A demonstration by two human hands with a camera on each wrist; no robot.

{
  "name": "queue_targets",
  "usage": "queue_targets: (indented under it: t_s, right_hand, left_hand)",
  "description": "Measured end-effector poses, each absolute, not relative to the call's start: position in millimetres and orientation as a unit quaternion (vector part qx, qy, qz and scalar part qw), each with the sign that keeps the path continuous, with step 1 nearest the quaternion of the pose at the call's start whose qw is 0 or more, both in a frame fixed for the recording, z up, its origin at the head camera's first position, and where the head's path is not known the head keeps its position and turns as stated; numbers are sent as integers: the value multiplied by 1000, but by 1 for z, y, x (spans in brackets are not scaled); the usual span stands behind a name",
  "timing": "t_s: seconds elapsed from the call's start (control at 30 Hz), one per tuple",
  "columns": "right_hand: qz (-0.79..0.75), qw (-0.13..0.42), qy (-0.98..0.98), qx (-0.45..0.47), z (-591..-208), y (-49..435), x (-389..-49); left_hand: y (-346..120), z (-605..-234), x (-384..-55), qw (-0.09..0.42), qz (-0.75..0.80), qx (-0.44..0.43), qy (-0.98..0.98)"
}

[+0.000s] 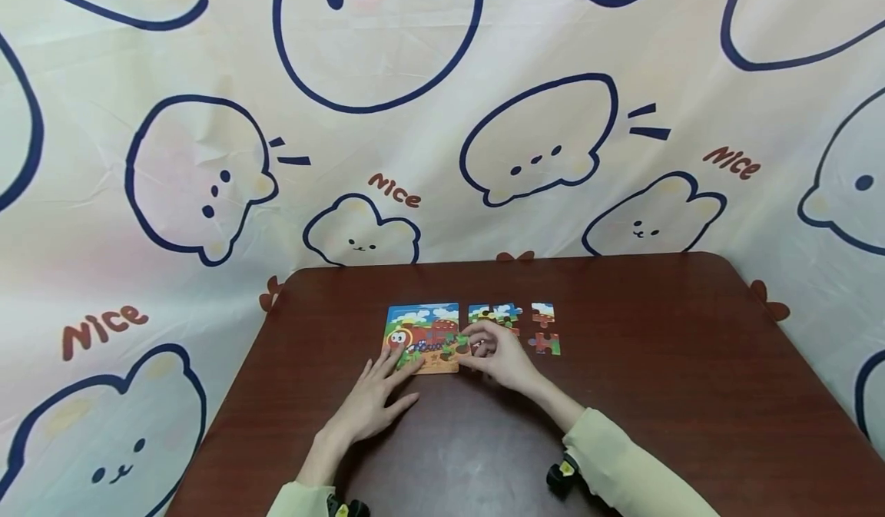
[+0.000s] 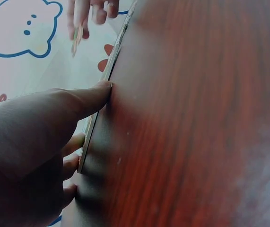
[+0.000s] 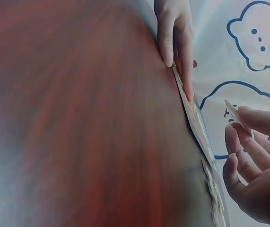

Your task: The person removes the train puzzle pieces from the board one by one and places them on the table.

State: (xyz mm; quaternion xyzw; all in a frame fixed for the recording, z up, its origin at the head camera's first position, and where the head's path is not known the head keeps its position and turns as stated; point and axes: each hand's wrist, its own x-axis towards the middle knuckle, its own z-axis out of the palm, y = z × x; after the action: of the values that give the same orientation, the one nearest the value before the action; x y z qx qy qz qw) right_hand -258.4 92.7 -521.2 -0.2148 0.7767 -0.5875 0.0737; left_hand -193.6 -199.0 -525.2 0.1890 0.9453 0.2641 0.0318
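A jigsaw puzzle board (image 1: 433, 363) with a bright cartoon picture lies flat on the table. My left hand (image 1: 373, 398) rests on its lower left part with fingers spread, and in the left wrist view the thumb (image 2: 97, 97) is against the board's edge. At the board's right side my right hand (image 1: 505, 359) pinches a small puzzle piece (image 3: 239, 116) between thumb and fingers. The right wrist view shows this piece tilted and raised above the board. Its printed face is mostly hidden.
Right of the board lie loose puzzle pieces (image 1: 508, 313), some partly behind my right hand. Farther right are two separate pieces, one piece (image 1: 542, 313) above another piece (image 1: 548, 344). A curtain (image 1: 429, 148) with cartoon outlines hangs behind the brown table (image 1: 657, 394).
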Motion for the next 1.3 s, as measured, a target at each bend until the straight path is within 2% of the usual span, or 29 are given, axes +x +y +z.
queue_targets:
  t_s: [0.3,0.57,0.8,1.13,1.3]
  right_hand:
    - [-590,61,780,-196,-521,130,-245]
    - [-563,24,804,-191,-519,164,-237]
    - [-543,13,821,-176,-521,190,-231]
    - [-453,-44,872,-178,-520,216,-219]
    - [-410,-51,894,-174,-523,222,-215]
  left_hand:
    - [-202,-533,-195,18,268,196,943]
    - [-196,-524,-194,56,245,171,953]
    - [-196,-522,-195,61,243,166,954]
    - [-195,-520,-196,63,237,164,956]
    - [-195,-519,-195,65,235,164,956]
